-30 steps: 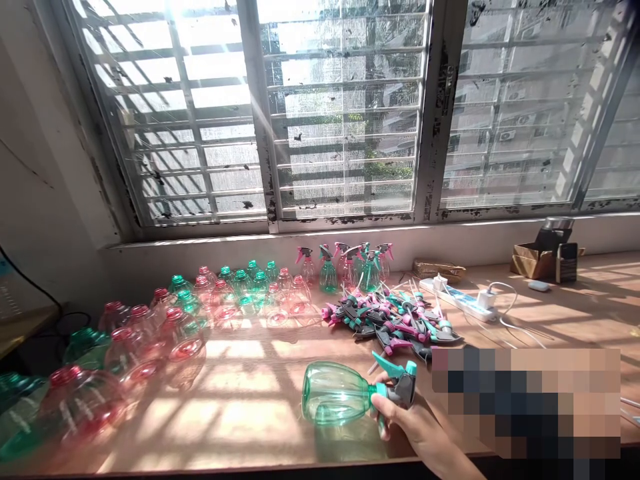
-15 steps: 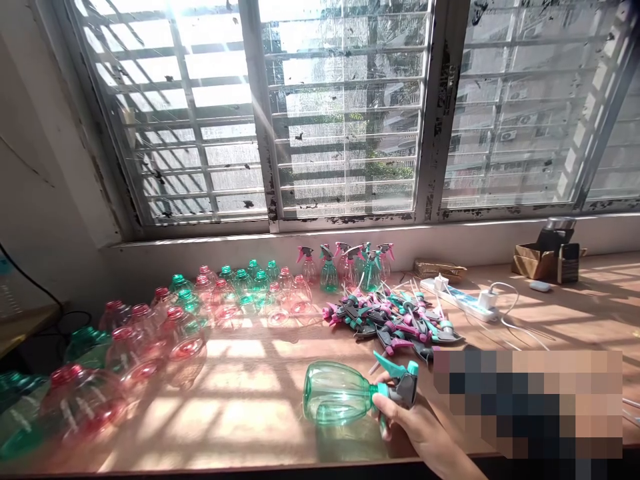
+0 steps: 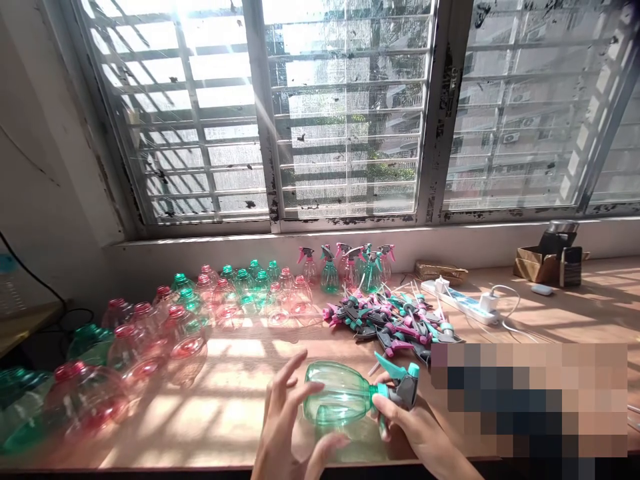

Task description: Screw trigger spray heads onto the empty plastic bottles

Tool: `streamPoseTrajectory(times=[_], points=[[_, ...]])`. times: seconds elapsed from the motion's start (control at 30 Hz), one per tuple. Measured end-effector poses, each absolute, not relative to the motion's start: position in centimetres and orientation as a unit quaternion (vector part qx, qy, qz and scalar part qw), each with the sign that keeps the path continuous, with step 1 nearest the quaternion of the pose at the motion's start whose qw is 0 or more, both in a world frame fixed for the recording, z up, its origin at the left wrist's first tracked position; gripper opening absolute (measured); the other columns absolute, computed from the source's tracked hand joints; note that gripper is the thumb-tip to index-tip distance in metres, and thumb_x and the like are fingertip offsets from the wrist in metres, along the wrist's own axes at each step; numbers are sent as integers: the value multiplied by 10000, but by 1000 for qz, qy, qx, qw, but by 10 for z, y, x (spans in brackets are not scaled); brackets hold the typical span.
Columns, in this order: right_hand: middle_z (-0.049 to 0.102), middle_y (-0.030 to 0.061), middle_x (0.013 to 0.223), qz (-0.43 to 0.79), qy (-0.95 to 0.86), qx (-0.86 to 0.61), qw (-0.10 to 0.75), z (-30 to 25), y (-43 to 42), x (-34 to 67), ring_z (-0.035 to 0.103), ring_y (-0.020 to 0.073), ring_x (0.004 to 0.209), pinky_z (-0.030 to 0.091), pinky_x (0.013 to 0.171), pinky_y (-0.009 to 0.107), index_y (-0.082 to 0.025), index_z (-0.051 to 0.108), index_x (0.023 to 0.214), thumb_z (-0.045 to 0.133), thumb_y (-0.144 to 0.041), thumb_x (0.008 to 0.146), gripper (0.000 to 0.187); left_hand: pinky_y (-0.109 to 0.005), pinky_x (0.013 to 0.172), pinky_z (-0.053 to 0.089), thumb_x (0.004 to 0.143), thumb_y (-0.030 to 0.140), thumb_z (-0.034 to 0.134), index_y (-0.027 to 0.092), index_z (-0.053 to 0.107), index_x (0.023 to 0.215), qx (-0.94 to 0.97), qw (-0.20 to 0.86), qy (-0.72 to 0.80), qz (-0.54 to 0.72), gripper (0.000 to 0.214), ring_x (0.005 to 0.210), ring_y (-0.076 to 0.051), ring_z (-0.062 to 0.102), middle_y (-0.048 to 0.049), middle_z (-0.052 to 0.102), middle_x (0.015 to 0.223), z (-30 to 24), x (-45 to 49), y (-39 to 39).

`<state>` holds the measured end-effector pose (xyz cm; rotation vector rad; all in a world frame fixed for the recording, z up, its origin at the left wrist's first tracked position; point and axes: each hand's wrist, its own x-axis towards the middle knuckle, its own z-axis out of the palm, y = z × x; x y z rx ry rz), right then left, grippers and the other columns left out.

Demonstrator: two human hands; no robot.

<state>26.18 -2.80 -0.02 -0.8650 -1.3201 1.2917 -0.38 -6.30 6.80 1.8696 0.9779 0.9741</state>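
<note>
A clear green spray bottle (image 3: 337,393) lies on its side above the front of the table, its base to the left. Its grey-and-teal trigger head (image 3: 403,383) sits on the neck. My right hand (image 3: 413,417) is closed around the neck and the head's collar. At the base end, my left hand (image 3: 293,417) is open, fingers spread and curved around the bottle; whether they touch it I cannot tell. Behind lies a heap of pink, teal and grey trigger heads (image 3: 390,323) with white tubes.
Several open red bottles (image 3: 187,340) and green bottles (image 3: 93,347) stand at the left. Finished-looking spray bottles (image 3: 350,267) stand by the wall. A power strip (image 3: 465,303), a cardboard box (image 3: 533,263) and a white case (image 3: 543,290) are at the right. A blurred patch hides the lower right.
My left hand has come in from below and stands open by the bottle's base. My right hand still holds the bottle in nearly the same place.
</note>
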Motion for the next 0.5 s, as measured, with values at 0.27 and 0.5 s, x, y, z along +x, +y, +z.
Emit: streamPoseTrajectory(times=[0.27,0.5], points=[[682,16,698,508,-564,-394,518,-6,-26,259,609,161,532,492,582,312,-187,638,864,702,-600,872,418,-531,1199,352,915,660,532,281,593,1416,719,334,500,348,631,1452,-385,413,-92,476,1577,37,-9,-17],[653,6,651,500,-586,-395,501,-1,-28,261,605,169,557,499,632,321,-183,654,842,687,-568,902,391,-549,1233,258,858,547,693,319,460,1515,718,323,529,316,733,1506,-369,328,-73,468,1586,31,-14,-23]])
